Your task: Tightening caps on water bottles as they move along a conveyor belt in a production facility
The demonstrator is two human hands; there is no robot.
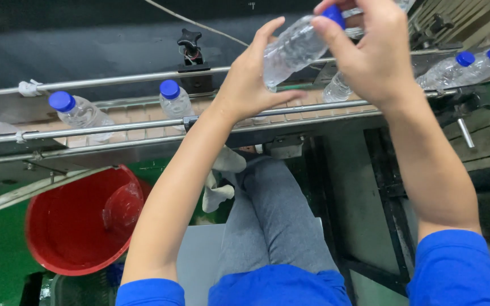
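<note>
Above the conveyor [143, 133], left hand [250, 85] cradling a clear bottle [293, 48], tilted; right hand [370, 51] pinching its blue cap [333, 14], probably checking or tightening. Needing a firm twist. On the conveyor: more capped bottles [80, 112]. Below it, a red bucket [69, 232].
</note>
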